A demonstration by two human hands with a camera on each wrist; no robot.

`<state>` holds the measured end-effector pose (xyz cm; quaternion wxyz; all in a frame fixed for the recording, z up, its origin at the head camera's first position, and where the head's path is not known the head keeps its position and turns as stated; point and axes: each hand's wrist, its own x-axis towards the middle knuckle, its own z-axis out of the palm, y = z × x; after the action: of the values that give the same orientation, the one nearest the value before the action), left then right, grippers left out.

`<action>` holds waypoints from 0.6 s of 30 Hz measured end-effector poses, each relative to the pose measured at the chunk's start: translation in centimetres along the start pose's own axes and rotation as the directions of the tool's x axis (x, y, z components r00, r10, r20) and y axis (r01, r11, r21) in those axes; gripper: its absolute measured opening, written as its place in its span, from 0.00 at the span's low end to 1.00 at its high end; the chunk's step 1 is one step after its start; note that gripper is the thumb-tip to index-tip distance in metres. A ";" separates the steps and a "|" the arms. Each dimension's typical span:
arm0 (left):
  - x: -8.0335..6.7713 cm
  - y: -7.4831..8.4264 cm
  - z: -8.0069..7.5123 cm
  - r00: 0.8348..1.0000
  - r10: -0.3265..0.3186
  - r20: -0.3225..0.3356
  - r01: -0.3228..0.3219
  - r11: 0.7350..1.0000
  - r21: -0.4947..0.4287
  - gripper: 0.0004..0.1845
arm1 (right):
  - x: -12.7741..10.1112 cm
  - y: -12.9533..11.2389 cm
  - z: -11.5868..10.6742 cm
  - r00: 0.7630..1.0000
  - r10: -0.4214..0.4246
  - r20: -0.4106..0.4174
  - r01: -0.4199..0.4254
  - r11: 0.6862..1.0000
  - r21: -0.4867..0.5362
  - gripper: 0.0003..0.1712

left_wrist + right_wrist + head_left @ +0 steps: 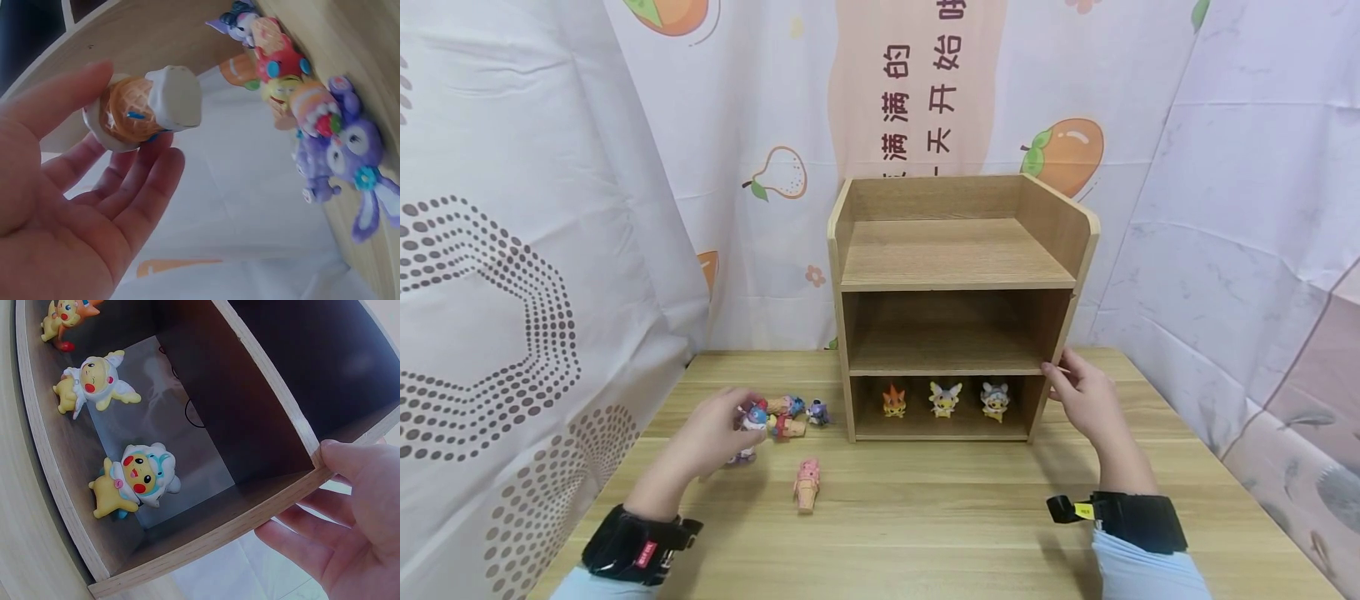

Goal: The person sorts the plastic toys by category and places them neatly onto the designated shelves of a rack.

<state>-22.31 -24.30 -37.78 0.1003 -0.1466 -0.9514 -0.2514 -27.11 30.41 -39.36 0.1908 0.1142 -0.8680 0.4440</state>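
Observation:
My left hand (718, 425) pinches a small waffle-cone figurine (134, 106), white at both ends, between thumb and fingers. In the left wrist view it is held up beside the other toys. Among these are a purple rabbit figurine (356, 150), a red-and-yellow cone toy (278, 69) and a dark-capped purple figurine (817, 412). My right hand (1084, 396) grips the right side panel of the wooden shelf (958, 250), thumb on the front edge and fingers behind. On the bottom level stand an orange-eared figurine (894, 401), a white-hooded yellow figurine (94, 381) and a grey-white-hooded yellow figurine (137, 478).
A pink ice-cream-cone figurine (807, 485) lies alone on the wooden table (925, 517), in front of the toy group. The shelf has a middle level and a railed top. Printed curtains (760, 100) hang behind and at both sides.

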 end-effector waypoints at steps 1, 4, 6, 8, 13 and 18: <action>0.1 0.2 0.1 1.000 0.007 -0.015 -0.007 1.000 -0.001 0.28 | 0.0 0.1 0.0 1.000 0.000 0.000 0.000 1.000 -0.002 0.32; 0.4 0.9 0.3 0.999 0.012 -0.047 -0.014 0.999 -0.032 0.28 | 0.0 0.2 0.0 1.000 0.006 -0.004 -0.006 1.000 -0.011 0.32; 0.7 1.3 0.4 0.998 0.017 -0.063 -0.021 0.998 -0.053 0.28 | 0.0 0.3 0.0 1.000 0.011 -0.007 -0.011 1.000 -0.022 0.32; 1.0 1.8 0.6 0.997 0.022 -0.077 -0.027 0.997 -0.066 0.29 | 0.0 0.3 0.0 1.000 0.015 -0.008 -0.016 0.999 -0.028 0.32; 1.7 2.9 1.1 0.990 0.066 -0.128 -0.076 0.994 -0.075 0.29 | -0.2 0.2 0.1 1.000 0.024 -0.008 -0.024 1.000 -0.020 0.32; 2.2 4.3 1.5 0.981 0.075 -0.176 -0.099 0.987 -0.128 0.30 | -0.1 0.1 0.0 1.000 0.006 -0.009 -0.006 1.000 -0.008 0.32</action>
<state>-23.14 -19.46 -36.58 0.1822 -0.1725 -0.9126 -0.3227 -27.03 30.45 -39.46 0.1940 0.1087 -0.8692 0.4415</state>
